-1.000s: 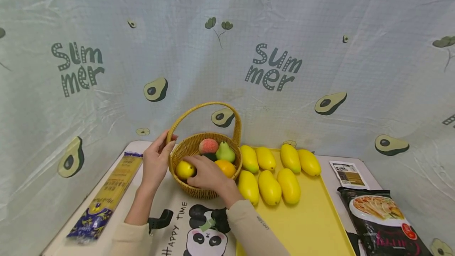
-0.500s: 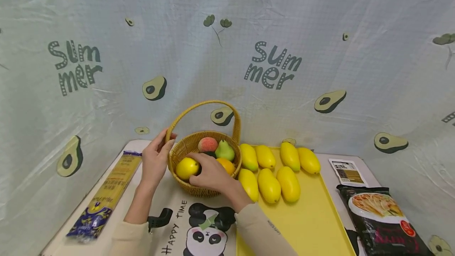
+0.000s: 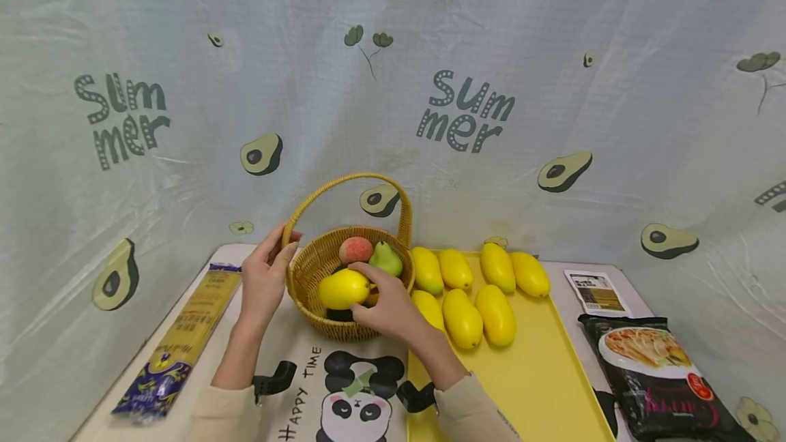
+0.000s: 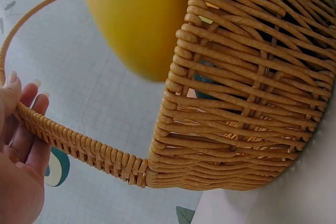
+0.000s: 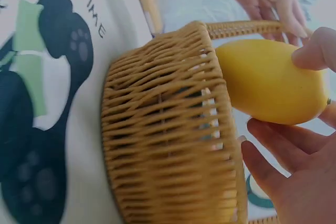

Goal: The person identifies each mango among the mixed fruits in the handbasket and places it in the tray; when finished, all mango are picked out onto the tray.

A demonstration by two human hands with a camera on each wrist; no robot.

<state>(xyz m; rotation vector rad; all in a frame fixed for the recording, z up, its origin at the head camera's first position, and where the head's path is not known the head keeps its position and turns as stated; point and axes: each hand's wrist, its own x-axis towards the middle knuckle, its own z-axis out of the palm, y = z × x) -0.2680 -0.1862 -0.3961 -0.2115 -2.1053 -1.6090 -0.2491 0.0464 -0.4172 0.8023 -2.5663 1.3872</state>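
Observation:
A yellow mango (image 3: 340, 290) is held in my right hand (image 3: 393, 305), thumb on one side and fingers on the other. It is raised at the mouth of a wicker basket (image 3: 351, 331), as the right wrist view shows with the mango (image 5: 273, 80) at the rim. My left hand (image 3: 263, 278) grips the basket's arched handle (image 3: 350, 181) low on its left side. Inside the basket lie a reddish peach (image 3: 356, 249) and a green pear (image 3: 385, 259). Something dark green (image 3: 339, 315) shows beneath the mango. My right hand hides most of an orange fruit.
Several more mangoes (image 3: 463, 319) lie on a yellow tray (image 3: 528, 380) right of the basket. A long noodle packet (image 3: 184, 340) is at the left. A black food bag (image 3: 663, 377) and a small white packet (image 3: 597, 292) lie at the right. A patterned curtain stands behind.
My right hand has lifted the mango from the basket's left side, up and to the right. The dark green thing beneath is now uncovered. My left hand stays on the handle.

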